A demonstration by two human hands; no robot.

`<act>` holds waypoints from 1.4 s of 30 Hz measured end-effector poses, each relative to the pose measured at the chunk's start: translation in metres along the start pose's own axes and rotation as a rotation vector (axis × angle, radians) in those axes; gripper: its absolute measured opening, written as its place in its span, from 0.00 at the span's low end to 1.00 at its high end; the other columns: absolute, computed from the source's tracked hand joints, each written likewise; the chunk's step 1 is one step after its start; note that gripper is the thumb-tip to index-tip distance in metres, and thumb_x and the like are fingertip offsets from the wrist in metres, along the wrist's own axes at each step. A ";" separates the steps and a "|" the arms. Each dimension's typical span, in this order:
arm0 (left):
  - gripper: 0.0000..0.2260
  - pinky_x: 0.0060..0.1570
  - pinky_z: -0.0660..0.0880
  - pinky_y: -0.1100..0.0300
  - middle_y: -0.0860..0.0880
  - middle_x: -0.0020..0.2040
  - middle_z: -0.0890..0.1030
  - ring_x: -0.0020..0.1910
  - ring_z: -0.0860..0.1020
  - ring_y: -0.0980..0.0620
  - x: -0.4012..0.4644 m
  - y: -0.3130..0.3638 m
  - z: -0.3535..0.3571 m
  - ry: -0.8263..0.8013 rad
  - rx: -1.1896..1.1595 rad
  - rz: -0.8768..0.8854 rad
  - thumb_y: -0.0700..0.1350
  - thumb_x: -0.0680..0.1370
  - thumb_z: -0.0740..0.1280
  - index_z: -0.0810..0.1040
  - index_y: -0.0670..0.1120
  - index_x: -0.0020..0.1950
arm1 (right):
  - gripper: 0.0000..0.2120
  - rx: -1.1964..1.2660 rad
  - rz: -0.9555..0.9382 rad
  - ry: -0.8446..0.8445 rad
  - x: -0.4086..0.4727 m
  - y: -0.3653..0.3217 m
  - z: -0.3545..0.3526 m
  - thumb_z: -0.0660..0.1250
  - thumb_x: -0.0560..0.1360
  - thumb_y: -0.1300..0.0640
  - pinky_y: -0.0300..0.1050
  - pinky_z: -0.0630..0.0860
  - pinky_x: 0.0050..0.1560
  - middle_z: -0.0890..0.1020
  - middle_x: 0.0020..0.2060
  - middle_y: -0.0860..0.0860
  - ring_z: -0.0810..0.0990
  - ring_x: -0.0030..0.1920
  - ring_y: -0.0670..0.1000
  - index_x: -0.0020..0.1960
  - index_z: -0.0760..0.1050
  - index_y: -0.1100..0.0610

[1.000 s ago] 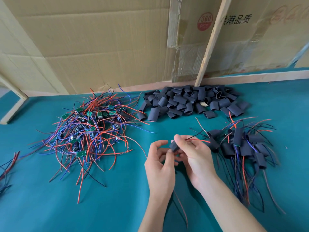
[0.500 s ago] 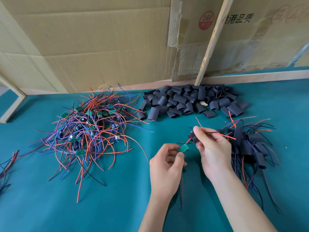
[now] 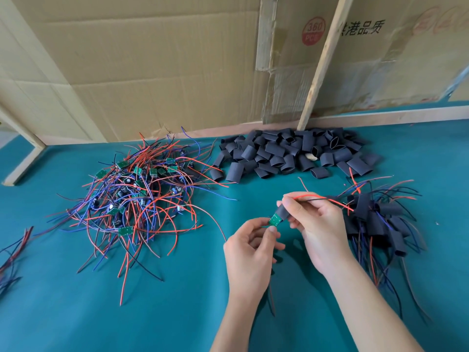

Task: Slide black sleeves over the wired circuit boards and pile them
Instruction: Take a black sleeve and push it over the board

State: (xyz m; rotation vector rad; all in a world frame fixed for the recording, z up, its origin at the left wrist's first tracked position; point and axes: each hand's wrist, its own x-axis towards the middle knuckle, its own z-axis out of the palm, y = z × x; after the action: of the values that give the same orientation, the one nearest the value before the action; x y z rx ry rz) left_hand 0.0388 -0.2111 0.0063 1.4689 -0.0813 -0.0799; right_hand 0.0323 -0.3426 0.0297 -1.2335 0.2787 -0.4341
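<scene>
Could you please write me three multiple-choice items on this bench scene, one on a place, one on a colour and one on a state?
1. Where does the pile of empty black sleeves lie?
A. at the back, against the cardboard
B. at the near edge
C. under the left hand

2. What colour is the circuit board between the hands?
A. white
B. green
C. yellow

3. How far is the black sleeve on that board?
A. covers it fully
B. lies on the table
C. partly on, with board showing

Key: 1 A, it lies by the cardboard wall; 2 B, green shows below the sleeve; 3 C, the right hand holds the sleeve and the left hand pinches the bare end.
</scene>
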 end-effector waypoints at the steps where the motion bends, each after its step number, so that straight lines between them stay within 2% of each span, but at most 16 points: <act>1: 0.06 0.27 0.75 0.63 0.49 0.39 0.87 0.36 0.87 0.49 0.000 0.000 0.000 -0.002 -0.001 -0.001 0.37 0.79 0.70 0.82 0.48 0.50 | 0.05 0.005 -0.001 -0.016 0.000 -0.001 -0.002 0.78 0.70 0.55 0.38 0.75 0.38 0.87 0.44 0.60 0.84 0.42 0.50 0.44 0.85 0.54; 4: 0.05 0.27 0.75 0.63 0.48 0.39 0.87 0.36 0.86 0.49 0.001 0.000 0.000 -0.004 -0.006 -0.004 0.37 0.80 0.70 0.82 0.47 0.51 | 0.17 -0.040 0.015 -0.070 0.000 -0.005 -0.004 0.79 0.64 0.49 0.38 0.76 0.39 0.88 0.45 0.60 0.85 0.43 0.52 0.49 0.84 0.57; 6: 0.05 0.27 0.75 0.63 0.48 0.39 0.87 0.36 0.86 0.49 0.001 0.000 0.000 -0.009 -0.006 -0.010 0.37 0.80 0.70 0.82 0.46 0.52 | 0.20 -0.045 0.017 -0.079 0.001 -0.007 -0.005 0.80 0.63 0.49 0.40 0.76 0.41 0.87 0.46 0.61 0.85 0.45 0.52 0.51 0.84 0.58; 9: 0.05 0.26 0.74 0.64 0.48 0.39 0.87 0.35 0.86 0.49 0.000 -0.001 0.001 -0.021 0.006 -0.016 0.37 0.80 0.70 0.82 0.46 0.52 | 0.18 -0.009 0.008 -0.065 0.003 -0.010 -0.010 0.80 0.63 0.52 0.42 0.76 0.42 0.87 0.48 0.61 0.84 0.46 0.54 0.50 0.85 0.57; 14: 0.05 0.26 0.75 0.64 0.49 0.39 0.86 0.35 0.86 0.50 0.001 -0.003 0.000 -0.022 0.044 -0.010 0.39 0.80 0.70 0.83 0.48 0.51 | 0.12 -0.097 -0.041 -0.082 0.000 -0.009 -0.008 0.79 0.64 0.54 0.38 0.78 0.38 0.88 0.43 0.59 0.86 0.41 0.52 0.48 0.87 0.53; 18: 0.05 0.27 0.77 0.62 0.51 0.37 0.86 0.34 0.86 0.52 0.002 -0.006 0.000 -0.023 0.107 0.016 0.40 0.80 0.70 0.83 0.51 0.50 | 0.15 -0.097 -0.044 -0.131 0.000 -0.012 -0.010 0.80 0.63 0.52 0.37 0.78 0.39 0.88 0.45 0.58 0.87 0.42 0.52 0.49 0.88 0.52; 21: 0.08 0.32 0.80 0.60 0.54 0.36 0.85 0.34 0.85 0.55 0.003 -0.009 0.001 -0.032 0.211 0.059 0.41 0.80 0.69 0.82 0.55 0.48 | 0.17 -0.105 -0.019 -0.171 0.002 -0.011 -0.014 0.80 0.61 0.52 0.37 0.78 0.40 0.88 0.46 0.58 0.86 0.43 0.51 0.49 0.88 0.52; 23: 0.09 0.34 0.80 0.59 0.56 0.35 0.85 0.34 0.85 0.56 0.004 -0.010 0.001 -0.026 0.228 0.068 0.42 0.80 0.69 0.82 0.57 0.48 | 0.18 -0.114 -0.010 -0.184 0.003 -0.010 -0.016 0.80 0.60 0.53 0.37 0.79 0.42 0.88 0.47 0.58 0.87 0.44 0.51 0.50 0.88 0.53; 27: 0.10 0.36 0.82 0.55 0.57 0.36 0.85 0.33 0.85 0.57 0.004 -0.011 0.001 -0.013 0.243 0.080 0.41 0.81 0.69 0.81 0.58 0.47 | 0.21 -0.127 0.002 -0.283 0.005 -0.012 -0.022 0.81 0.61 0.56 0.38 0.80 0.53 0.88 0.52 0.56 0.86 0.51 0.51 0.54 0.87 0.55; 30: 0.11 0.36 0.82 0.54 0.56 0.36 0.85 0.33 0.85 0.57 0.004 -0.011 0.001 -0.018 0.246 0.083 0.41 0.81 0.68 0.80 0.58 0.47 | 0.19 -0.136 -0.001 -0.277 0.005 -0.014 -0.024 0.81 0.62 0.56 0.38 0.80 0.47 0.88 0.49 0.58 0.86 0.47 0.51 0.52 0.87 0.55; 33: 0.11 0.31 0.79 0.61 0.55 0.36 0.84 0.33 0.85 0.56 0.004 -0.010 0.001 -0.028 0.244 0.094 0.41 0.81 0.68 0.81 0.58 0.47 | 0.13 -0.129 -0.030 -0.224 0.005 -0.011 -0.022 0.79 0.63 0.58 0.38 0.79 0.39 0.88 0.43 0.59 0.85 0.39 0.50 0.48 0.87 0.55; 36: 0.08 0.30 0.78 0.62 0.53 0.36 0.84 0.33 0.85 0.54 0.004 -0.010 0.002 -0.041 0.217 0.098 0.41 0.82 0.68 0.81 0.55 0.48 | 0.13 -0.114 -0.033 -0.158 0.007 -0.010 -0.023 0.79 0.63 0.59 0.38 0.78 0.38 0.88 0.42 0.59 0.83 0.37 0.49 0.47 0.87 0.57; 42: 0.06 0.29 0.77 0.62 0.50 0.38 0.85 0.35 0.85 0.52 0.004 -0.009 0.001 -0.021 0.113 0.094 0.39 0.83 0.67 0.82 0.49 0.52 | 0.14 -0.079 0.070 -0.175 0.005 -0.007 -0.022 0.79 0.63 0.57 0.40 0.79 0.39 0.87 0.44 0.61 0.82 0.37 0.51 0.48 0.87 0.55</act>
State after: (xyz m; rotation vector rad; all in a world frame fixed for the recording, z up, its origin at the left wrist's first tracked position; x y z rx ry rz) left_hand 0.0426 -0.2134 -0.0026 1.5754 -0.1739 -0.0139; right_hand 0.0255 -0.3657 0.0299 -1.3257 0.1899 -0.2541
